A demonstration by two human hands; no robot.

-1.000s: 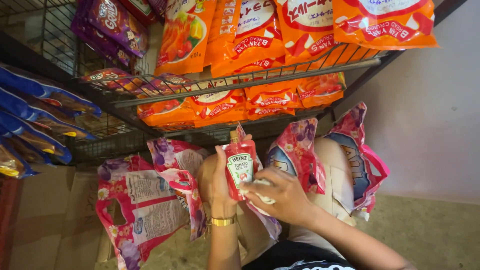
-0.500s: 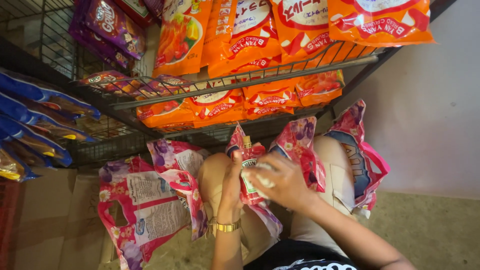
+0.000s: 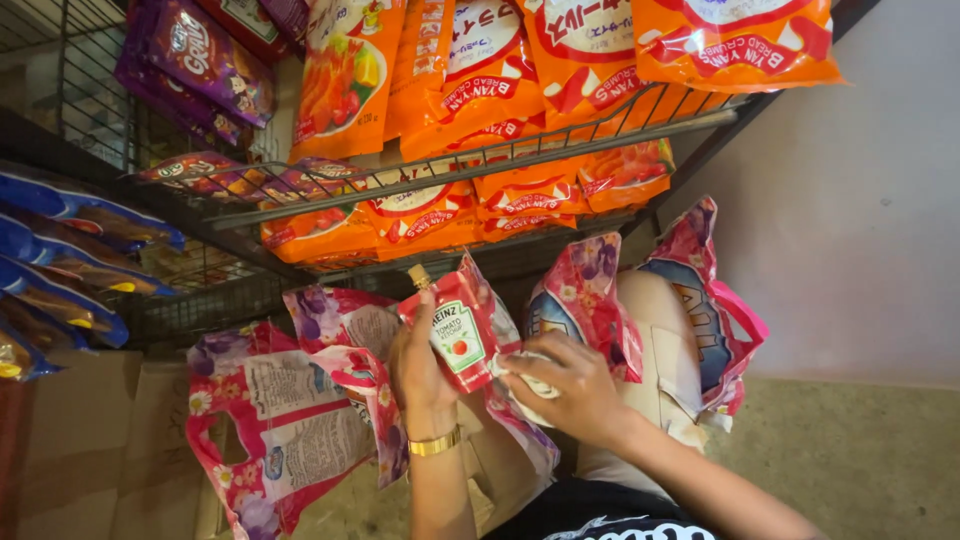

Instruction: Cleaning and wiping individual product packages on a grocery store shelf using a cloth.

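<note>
Hands are seen low in the middle of the view. The left hand (image 3: 418, 372), with a gold bracelet (image 3: 435, 443) on the wrist, is closed around a red sauce pouch (image 3: 453, 335), which is held upright with its small cap at the top. The right hand (image 3: 562, 385) is curled around a white cloth (image 3: 527, 372), pressed against the lower side of the pouch. Behind them, pink flowered bags (image 3: 300, 420) are leaned near cardboard boxes. Farther up, orange packets (image 3: 520, 60) are placed on a wire shelf (image 3: 480, 165).
</note>
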